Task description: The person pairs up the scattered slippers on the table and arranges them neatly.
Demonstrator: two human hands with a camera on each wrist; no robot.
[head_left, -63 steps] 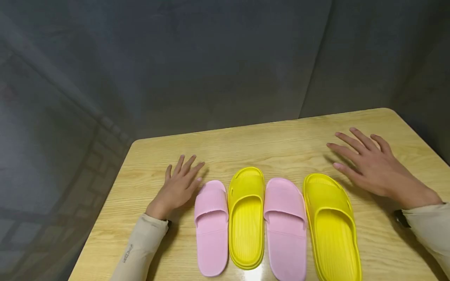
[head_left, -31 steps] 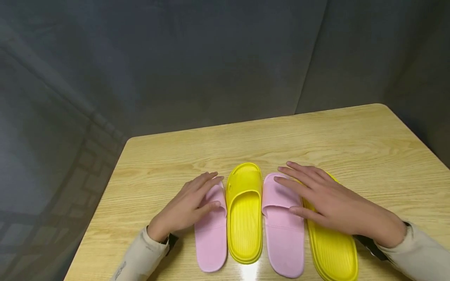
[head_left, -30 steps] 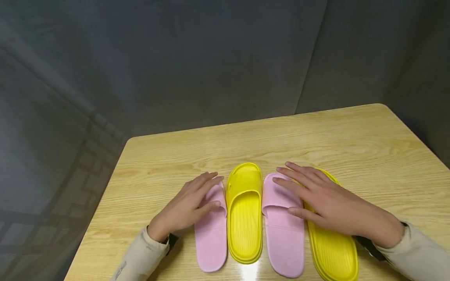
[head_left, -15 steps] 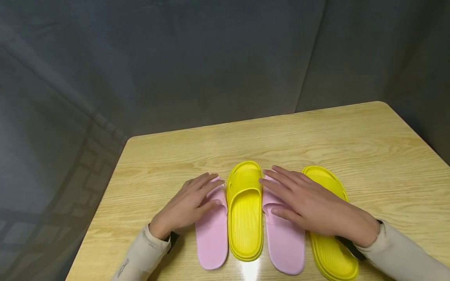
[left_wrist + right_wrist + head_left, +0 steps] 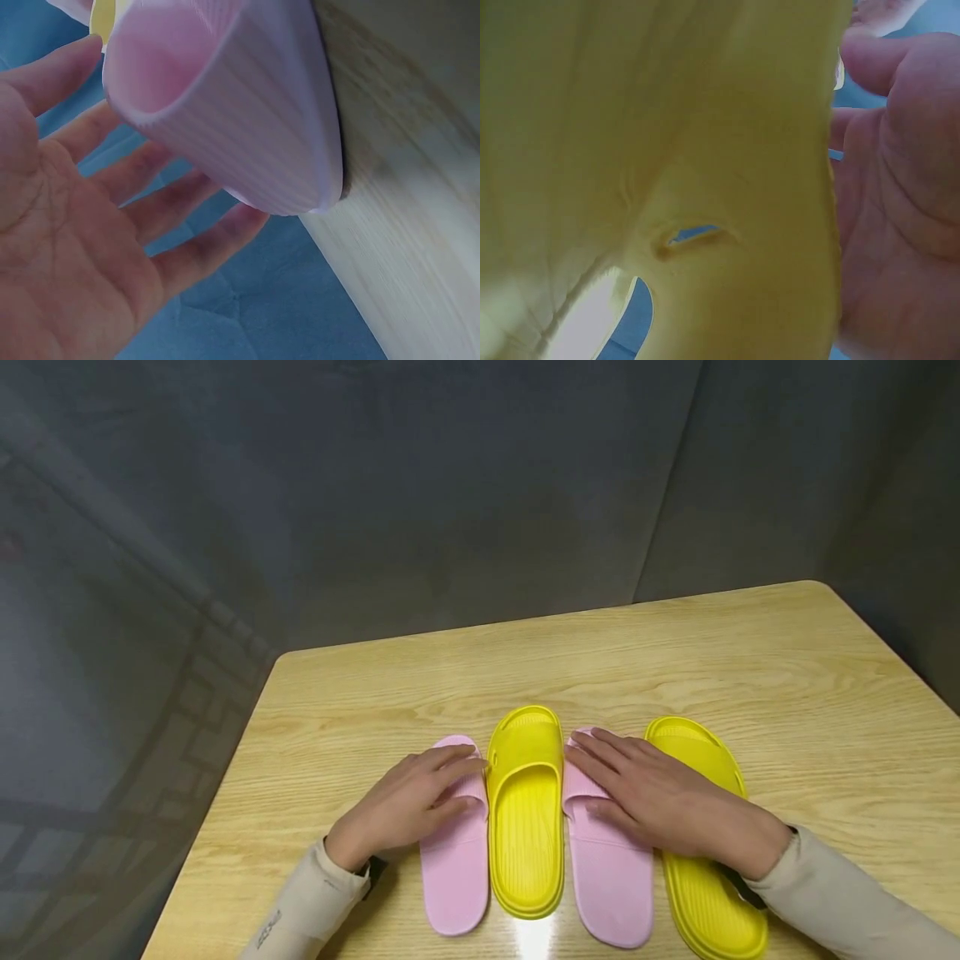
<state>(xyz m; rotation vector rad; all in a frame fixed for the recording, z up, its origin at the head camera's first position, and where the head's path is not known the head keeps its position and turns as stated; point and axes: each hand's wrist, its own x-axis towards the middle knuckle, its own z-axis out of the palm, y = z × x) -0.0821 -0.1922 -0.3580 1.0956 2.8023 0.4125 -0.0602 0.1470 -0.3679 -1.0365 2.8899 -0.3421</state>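
Two pink slippers and two yellow slippers alternate in a row on the wooden table. In the head view, my left hand [image 5: 405,802] lies over the strap of the left pink slipper [image 5: 456,885]. The left wrist view has its straight, spread fingers along that ribbed strap [image 5: 247,112]. My right hand [image 5: 667,797] is over the strap of the other pink slipper [image 5: 611,893], fingers extended. Between the hands sits a yellow slipper [image 5: 527,827]. The rightmost yellow slipper [image 5: 712,893] is partly covered by my right wrist; it hides much of the right hand [image 5: 915,195] in the right wrist view.
The wooden table [image 5: 465,672] extends behind the slippers to rounded far corners. Dark grey cloth [image 5: 465,502] hangs behind the table and along both sides.
Both hands have come inward from beside the row to over the pink slippers. The right hand has moved left, from above the rightmost yellow slipper onto the neighbouring pink one.
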